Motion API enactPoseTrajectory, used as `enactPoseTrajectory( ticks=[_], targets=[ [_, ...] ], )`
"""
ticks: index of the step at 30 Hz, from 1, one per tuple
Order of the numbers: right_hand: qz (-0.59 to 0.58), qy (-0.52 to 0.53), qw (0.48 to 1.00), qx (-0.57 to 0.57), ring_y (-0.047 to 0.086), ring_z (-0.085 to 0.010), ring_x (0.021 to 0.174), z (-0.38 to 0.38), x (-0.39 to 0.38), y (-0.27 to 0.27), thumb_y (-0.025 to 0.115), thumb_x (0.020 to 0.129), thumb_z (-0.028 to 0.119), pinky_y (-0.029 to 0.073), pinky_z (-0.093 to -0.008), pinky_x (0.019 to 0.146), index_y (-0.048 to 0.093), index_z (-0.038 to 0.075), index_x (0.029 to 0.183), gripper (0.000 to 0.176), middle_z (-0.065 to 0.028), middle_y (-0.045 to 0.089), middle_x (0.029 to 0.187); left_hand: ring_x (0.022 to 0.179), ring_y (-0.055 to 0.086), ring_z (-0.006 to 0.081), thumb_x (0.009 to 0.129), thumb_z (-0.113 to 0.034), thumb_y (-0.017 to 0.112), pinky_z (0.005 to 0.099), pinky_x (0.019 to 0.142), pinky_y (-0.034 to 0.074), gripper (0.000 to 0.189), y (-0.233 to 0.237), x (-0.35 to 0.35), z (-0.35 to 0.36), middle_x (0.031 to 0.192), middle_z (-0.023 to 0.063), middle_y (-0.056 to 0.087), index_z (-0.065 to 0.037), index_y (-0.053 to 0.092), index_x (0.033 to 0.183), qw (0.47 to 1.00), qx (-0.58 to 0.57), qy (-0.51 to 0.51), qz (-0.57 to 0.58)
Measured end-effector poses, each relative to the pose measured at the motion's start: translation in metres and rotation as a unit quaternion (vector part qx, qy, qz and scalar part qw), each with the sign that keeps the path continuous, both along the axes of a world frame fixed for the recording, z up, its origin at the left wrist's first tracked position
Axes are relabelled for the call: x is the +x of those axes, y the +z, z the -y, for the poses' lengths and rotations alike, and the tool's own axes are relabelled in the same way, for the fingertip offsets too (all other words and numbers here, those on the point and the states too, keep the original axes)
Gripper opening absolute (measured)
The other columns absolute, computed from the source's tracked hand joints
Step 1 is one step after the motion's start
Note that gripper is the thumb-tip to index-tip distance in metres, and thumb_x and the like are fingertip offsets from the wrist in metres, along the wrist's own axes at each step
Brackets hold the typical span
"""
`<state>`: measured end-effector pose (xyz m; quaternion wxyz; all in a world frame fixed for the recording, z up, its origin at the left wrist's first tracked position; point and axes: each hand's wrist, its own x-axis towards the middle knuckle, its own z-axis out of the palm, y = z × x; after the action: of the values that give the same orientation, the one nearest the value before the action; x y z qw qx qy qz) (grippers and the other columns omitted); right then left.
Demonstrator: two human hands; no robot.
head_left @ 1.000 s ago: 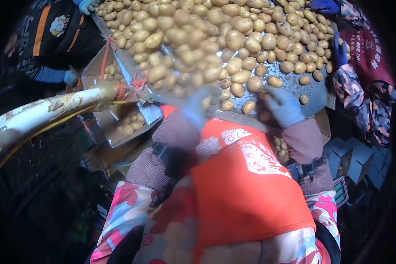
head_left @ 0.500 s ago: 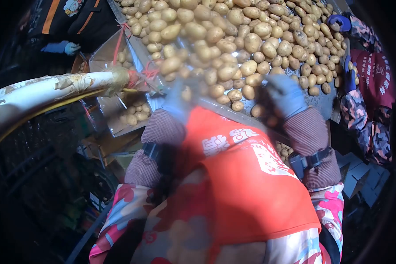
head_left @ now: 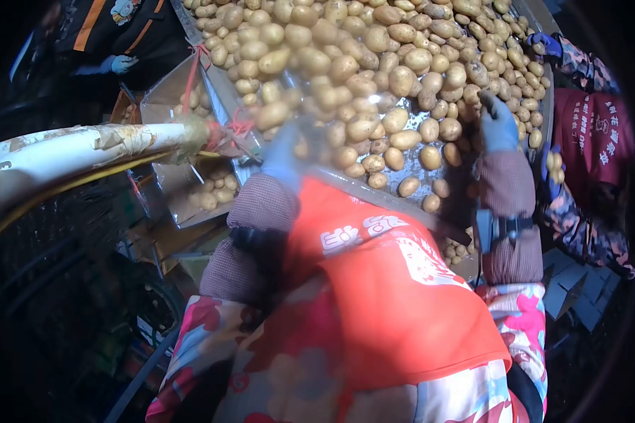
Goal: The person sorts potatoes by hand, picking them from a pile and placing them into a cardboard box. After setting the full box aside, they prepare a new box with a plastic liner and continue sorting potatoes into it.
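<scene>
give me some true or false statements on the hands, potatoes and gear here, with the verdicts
1. The right hand wears a glove. True.
2. All the potatoes are in boxes. False: many lie loose on the table.
3. The apron is green. False: it is red with white print.
4. A white pipe shows at the left of the picture. True.
5. The left hand is bare. False: it wears a blue glove.
6. An open box beneath the pipe's end holds potatoes. True.
</scene>
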<state>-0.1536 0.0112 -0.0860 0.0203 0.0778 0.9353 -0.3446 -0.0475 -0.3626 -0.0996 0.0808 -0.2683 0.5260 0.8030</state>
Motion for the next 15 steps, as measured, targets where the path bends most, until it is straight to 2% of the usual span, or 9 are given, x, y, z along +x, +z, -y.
enactPoseTrajectory(
  ticks=[1, 3, 5, 7, 10, 13, 14, 15],
  targets=[
    [0.002, -0.004, 0.999, -0.053, 0.067, -0.0314, 0.108, -0.003, 0.012, 0.001, 0.065, 0.092, 0.012, 0.053, -0.0372, 0.095, 0.069, 0.007, 0.119, 0.028, -0.0149, 0.070, 0.114, 0.074, 0.058, 0.0153, 0.095, -0.022, 0.064, 0.0242, 0.059, 0.045, 0.034, -0.010, 0.001, 0.007, 0.101, 0.0179, 0.067, 0.002, 0.063, 0.119, 1.000, -0.007, -0.007, 0.002],
    [-0.064, 0.178, 0.980, 0.064, 0.067, -0.0319, 0.107, 0.007, 0.043, -0.027, 0.065, 0.093, 0.014, 0.053, -0.0390, 0.095, 0.069, 0.008, 0.121, 0.029, -0.0164, 0.070, 0.111, 0.071, 0.058, 0.0145, 0.096, -0.022, 0.063, 0.0244, 0.058, 0.044, 0.034, -0.009, 0.003, 0.002, 0.100, 0.0173, 0.067, 0.001, 0.063, 0.121, 1.000, -0.005, -0.012, 0.017],
    [0.038, 0.220, 0.975, -0.004, 0.066, -0.0328, 0.107, 0.047, 0.071, -0.016, 0.067, 0.091, 0.014, 0.053, -0.0400, 0.095, 0.068, 0.009, 0.121, 0.030, -0.0163, 0.069, 0.113, 0.069, 0.057, 0.0143, 0.098, -0.024, 0.060, 0.0248, 0.057, 0.044, 0.035, 0.005, -0.001, -0.003, 0.101, 0.0169, 0.067, 0.000, 0.062, 0.123, 1.000, 0.008, 0.002, 0.029],
    [-0.055, 0.255, 0.965, 0.035, 0.065, -0.0336, 0.108, 0.071, 0.092, -0.024, 0.067, 0.091, 0.015, 0.052, -0.0403, 0.095, 0.068, 0.010, 0.121, 0.031, -0.0154, 0.068, 0.116, 0.066, 0.056, 0.0140, 0.099, -0.025, 0.057, 0.0253, 0.055, 0.044, 0.036, 0.003, -0.004, 0.001, 0.100, 0.0162, 0.067, 0.001, 0.061, 0.125, 0.999, 0.022, 0.013, 0.035],
    [-0.008, 0.259, 0.965, 0.039, 0.065, -0.0334, 0.110, 0.076, 0.106, -0.006, 0.068, 0.090, 0.016, 0.053, -0.0392, 0.095, 0.067, 0.010, 0.121, 0.032, -0.0141, 0.068, 0.119, 0.060, 0.054, 0.0136, 0.101, -0.028, 0.054, 0.0254, 0.053, 0.044, 0.039, 0.001, -0.013, 0.011, 0.094, 0.0133, 0.067, 0.001, 0.060, 0.127, 0.999, 0.010, -0.010, 0.031],
    [0.065, 0.231, 0.970, -0.046, 0.066, -0.0328, 0.109, 0.052, 0.106, -0.024, 0.070, 0.090, 0.019, 0.053, -0.0382, 0.095, 0.066, 0.009, 0.125, 0.037, -0.0159, 0.067, 0.119, 0.056, 0.052, 0.0134, 0.101, -0.029, 0.054, 0.0253, 0.051, 0.043, 0.039, 0.006, -0.019, 0.003, 0.086, 0.0094, 0.067, -0.001, 0.060, 0.128, 0.996, -0.053, -0.040, 0.059],
    [0.116, 0.158, 0.976, -0.091, 0.067, -0.0332, 0.106, 0.058, 0.100, -0.015, 0.072, 0.089, 0.023, 0.053, -0.0380, 0.093, 0.064, 0.007, 0.129, 0.043, -0.0168, 0.068, 0.116, 0.054, 0.052, 0.0133, 0.100, -0.029, 0.054, 0.0253, 0.050, 0.043, 0.039, 0.008, -0.020, 0.000, 0.083, 0.0081, 0.067, -0.002, 0.060, 0.128, 0.993, -0.081, -0.049, 0.076],
    [0.096, 0.156, 0.981, -0.062, 0.067, -0.0334, 0.105, 0.064, 0.091, -0.006, 0.072, 0.089, 0.024, 0.054, -0.0386, 0.093, 0.064, 0.007, 0.129, 0.044, -0.0170, 0.069, 0.115, 0.054, 0.053, 0.0132, 0.100, -0.028, 0.055, 0.0255, 0.050, 0.044, 0.038, -0.003, -0.023, 0.006, 0.081, 0.0076, 0.067, -0.003, 0.060, 0.129, 0.991, -0.080, -0.069, 0.079]
  ],
)
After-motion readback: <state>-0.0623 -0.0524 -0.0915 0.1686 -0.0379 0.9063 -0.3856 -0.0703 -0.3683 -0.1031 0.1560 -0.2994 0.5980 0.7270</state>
